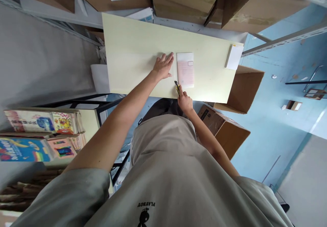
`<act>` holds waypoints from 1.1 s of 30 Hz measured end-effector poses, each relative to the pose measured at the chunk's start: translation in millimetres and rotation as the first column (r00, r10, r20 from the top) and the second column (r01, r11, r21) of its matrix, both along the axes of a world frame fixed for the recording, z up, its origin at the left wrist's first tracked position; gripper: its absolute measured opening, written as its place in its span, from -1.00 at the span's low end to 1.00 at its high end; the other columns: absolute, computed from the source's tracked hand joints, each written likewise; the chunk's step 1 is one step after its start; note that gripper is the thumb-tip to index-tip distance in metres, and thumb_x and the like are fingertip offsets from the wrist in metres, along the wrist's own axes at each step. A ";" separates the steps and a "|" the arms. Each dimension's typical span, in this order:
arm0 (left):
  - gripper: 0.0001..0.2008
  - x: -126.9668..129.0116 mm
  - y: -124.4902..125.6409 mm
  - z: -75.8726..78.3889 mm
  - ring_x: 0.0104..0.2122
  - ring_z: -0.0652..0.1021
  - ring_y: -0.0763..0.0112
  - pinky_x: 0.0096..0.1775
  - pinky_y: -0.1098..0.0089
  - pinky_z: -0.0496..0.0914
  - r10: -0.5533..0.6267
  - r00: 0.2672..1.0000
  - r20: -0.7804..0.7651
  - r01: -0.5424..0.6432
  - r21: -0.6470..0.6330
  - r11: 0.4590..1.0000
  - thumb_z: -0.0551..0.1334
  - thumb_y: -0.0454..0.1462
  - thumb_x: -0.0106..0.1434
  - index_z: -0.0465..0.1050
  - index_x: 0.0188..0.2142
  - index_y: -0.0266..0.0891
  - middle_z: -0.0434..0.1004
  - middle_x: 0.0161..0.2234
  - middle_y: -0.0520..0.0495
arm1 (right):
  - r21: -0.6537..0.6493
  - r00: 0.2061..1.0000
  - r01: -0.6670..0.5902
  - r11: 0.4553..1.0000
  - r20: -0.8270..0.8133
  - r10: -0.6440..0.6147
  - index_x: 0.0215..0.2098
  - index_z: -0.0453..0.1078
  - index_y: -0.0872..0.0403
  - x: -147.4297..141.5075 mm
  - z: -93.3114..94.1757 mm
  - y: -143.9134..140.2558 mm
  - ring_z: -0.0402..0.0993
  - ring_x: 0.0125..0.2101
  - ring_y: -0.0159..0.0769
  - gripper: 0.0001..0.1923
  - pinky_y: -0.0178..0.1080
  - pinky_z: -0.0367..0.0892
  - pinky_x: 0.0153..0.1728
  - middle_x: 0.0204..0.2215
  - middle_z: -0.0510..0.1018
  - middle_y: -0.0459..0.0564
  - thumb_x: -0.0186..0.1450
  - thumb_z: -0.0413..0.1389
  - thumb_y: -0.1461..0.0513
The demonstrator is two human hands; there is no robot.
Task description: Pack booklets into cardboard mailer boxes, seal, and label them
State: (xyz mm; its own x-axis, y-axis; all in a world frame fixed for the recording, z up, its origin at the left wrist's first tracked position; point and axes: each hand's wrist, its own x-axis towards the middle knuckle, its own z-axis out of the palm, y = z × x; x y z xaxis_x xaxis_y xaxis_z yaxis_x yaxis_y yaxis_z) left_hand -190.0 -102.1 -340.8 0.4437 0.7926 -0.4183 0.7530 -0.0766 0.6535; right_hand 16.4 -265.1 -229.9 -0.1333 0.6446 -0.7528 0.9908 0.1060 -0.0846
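A flat packet (186,75), pink with a pale band at its far end, lies on the cream tabletop (138,49). It looks like a printed booklet or form in a clear sleeve; I cannot tell which. Just left of it, my left hand (162,66) rests on the board with its fingers spread, holding nothing. At the packet's near edge, my right hand (185,101) grips a yellow and black box cutter (177,88), its tip pointing away from me. The right index finger stretches along the near end of the packet.
A white box (234,57) sits at the table's right end. Cardboard cartons (189,2) line the shelf behind. Open cartons (246,90) stand to the right, below table height. Stacked books (38,121) fill a rack at lower left, near a white bin (99,78).
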 end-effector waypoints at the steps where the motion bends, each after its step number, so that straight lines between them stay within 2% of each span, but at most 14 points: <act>1: 0.47 -0.2 0.4 -1.7 0.70 -0.13 -0.76 0.66 -0.52 -0.21 0.000 1.000 0.003 0.000 0.002 1.000 0.58 0.34 0.24 -0.07 0.81 -0.27 -0.17 0.81 -0.40 | -0.006 1.000 -0.002 1.000 0.000 0.002 0.89 -0.43 -0.01 1.2 0.7 -2.2 0.80 0.14 0.09 -0.17 0.01 0.70 0.18 0.36 0.58 0.38 0.77 -0.21 0.23; 5: 0.46 -0.4 1.6 -5.1 0.70 -0.17 -0.76 0.65 -0.52 -0.23 -0.008 1.000 -0.004 0.008 -0.003 1.000 0.56 0.34 0.27 -0.10 0.81 -0.31 -0.20 0.81 -0.42 | -0.015 1.000 -0.010 1.000 -0.010 0.010 0.89 -0.43 -0.02 7.0 2.7 -11.5 0.80 0.12 0.09 -0.15 0.00 0.71 0.17 0.36 0.59 0.37 0.76 -0.16 0.23; 10: 0.47 1.9 0.6 -1.1 0.71 -0.21 -0.76 0.65 -0.51 -0.26 -0.014 1.000 -0.001 0.014 0.001 1.000 0.52 0.37 0.31 -0.17 0.82 -0.31 -0.23 0.81 -0.41 | -0.026 1.000 -0.029 0.999 -0.010 0.028 0.89 -0.37 0.00 14.2 7.3 -20.4 0.80 0.15 0.11 -0.16 -0.01 0.70 0.16 0.37 0.60 0.40 0.75 -0.17 0.28; 16: 0.43 2.8 -5.6 6.6 0.73 -0.15 -0.69 0.68 -0.47 -0.21 0.040 0.999 0.033 -0.041 0.041 0.998 0.59 0.37 0.23 0.07 0.77 -0.32 -0.16 0.81 -0.44 | -0.046 0.997 -0.022 0.999 -0.069 0.019 0.89 -0.25 -0.01 27.3 25.6 -23.4 0.79 0.16 0.15 -0.15 0.02 0.68 0.16 0.36 0.63 0.38 0.73 -0.11 0.25; 19: 0.17 5.9 -20.3 15.0 0.76 -0.04 -0.53 0.69 -0.43 -0.14 0.098 0.995 0.033 -0.100 0.072 0.992 0.67 0.13 0.25 0.32 0.67 -0.28 -0.08 0.80 -0.43 | 0.004 0.992 0.071 0.997 -0.108 -0.071 0.88 -0.14 0.05 39.7 36.1 -26.0 0.79 0.13 0.16 -0.17 0.02 0.66 0.15 0.34 0.66 0.36 0.72 -0.08 0.21; 22: -0.32 16.3 -42.4 30.3 0.73 0.21 -0.29 0.71 -0.30 -0.01 0.201 0.979 0.014 -0.202 0.106 0.974 0.52 -0.25 0.34 0.60 0.43 -0.31 0.18 0.73 -0.45 | 0.084 0.963 0.217 0.973 -0.179 -0.199 0.84 -0.03 0.10 55.0 42.6 -28.9 0.80 0.10 0.19 -0.19 0.01 0.66 0.09 0.36 0.67 0.38 0.69 -0.03 0.19; 24: -0.57 27.4 -54.7 44.5 0.61 0.45 -0.18 0.67 -0.22 0.20 0.272 0.962 0.020 -0.273 0.130 0.953 0.40 -0.36 0.36 0.73 0.20 -0.30 0.53 0.55 -0.45 | 0.128 0.915 0.354 0.927 -0.254 -0.314 0.77 0.07 0.17 66.0 43.9 -28.1 0.81 0.06 0.20 -0.22 0.01 0.65 0.04 0.29 0.73 0.39 0.66 0.01 0.16; 26: -0.75 41.5 -59.8 61.8 0.44 0.65 -0.11 0.59 -0.12 0.38 0.305 0.951 0.049 -0.309 0.133 0.942 0.35 -0.38 0.36 0.78 -0.03 -0.21 0.78 0.30 -0.36 | 0.158 0.829 0.503 0.850 -0.367 -0.423 0.63 0.20 0.20 77.3 44.5 -22.0 0.82 -0.03 0.18 -0.30 0.00 0.64 -0.02 0.13 0.80 0.36 0.62 0.05 0.10; 28: -0.83 58.2 -54.9 83.0 0.32 0.73 -0.04 0.51 -0.06 0.48 0.272 0.957 0.103 -0.285 0.144 0.948 0.35 -0.37 0.38 0.75 -0.18 -0.11 0.87 0.13 -0.24 | 0.192 0.721 0.630 0.752 -0.506 -0.474 0.47 0.29 0.13 89.3 48.2 -7.5 0.81 -0.12 0.16 -0.39 0.00 0.63 -0.08 0.00 0.82 0.28 0.56 0.08 0.04; 30: -0.85 77.2 -39.6 109.7 0.29 0.75 -0.01 0.50 -0.06 0.49 0.209 0.963 0.171 -0.239 0.179 0.954 0.37 -0.36 0.39 0.73 -0.25 -0.08 0.89 0.09 -0.17 | 0.252 0.631 0.717 0.651 -0.632 -0.450 0.36 0.32 0.05 102.2 58.8 16.8 0.79 -0.15 0.15 -0.45 0.02 0.64 -0.08 -0.03 0.81 0.24 0.51 0.11 -0.01; 31: -0.86 87.2 -28.8 125.5 0.31 0.73 -0.01 0.53 -0.09 0.45 0.182 0.962 0.206 -0.224 0.209 0.952 0.38 -0.35 0.40 0.72 -0.26 -0.08 0.88 0.11 -0.16 | 0.293 0.604 0.744 0.601 -0.679 -0.418 0.32 0.33 0.03 109.1 67.2 32.6 0.79 -0.12 0.15 -0.48 0.05 0.65 -0.04 -0.01 0.80 0.25 0.50 0.13 -0.02; 33: -0.89 107.3 -2.9 162.2 0.37 0.69 -0.03 0.60 -0.14 0.34 0.144 0.950 0.276 -0.224 0.283 0.933 0.40 -0.32 0.42 0.70 -0.25 -0.08 0.87 0.16 -0.15 | 0.402 0.604 0.759 0.511 -0.729 -0.323 0.27 0.37 0.01 123.7 89.8 70.5 0.78 0.02 0.15 -0.51 0.10 0.65 0.09 0.08 0.76 0.29 0.49 0.16 -0.02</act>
State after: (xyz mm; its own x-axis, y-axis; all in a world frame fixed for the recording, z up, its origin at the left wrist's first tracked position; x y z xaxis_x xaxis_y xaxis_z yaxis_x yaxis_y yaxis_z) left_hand -82.8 -105.0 -178.6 0.3351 0.9414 -0.0375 0.5909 -0.1790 0.7867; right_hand 140.1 -194.6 -140.2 0.2261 0.9723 -0.0602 0.6579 -0.1980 -0.7266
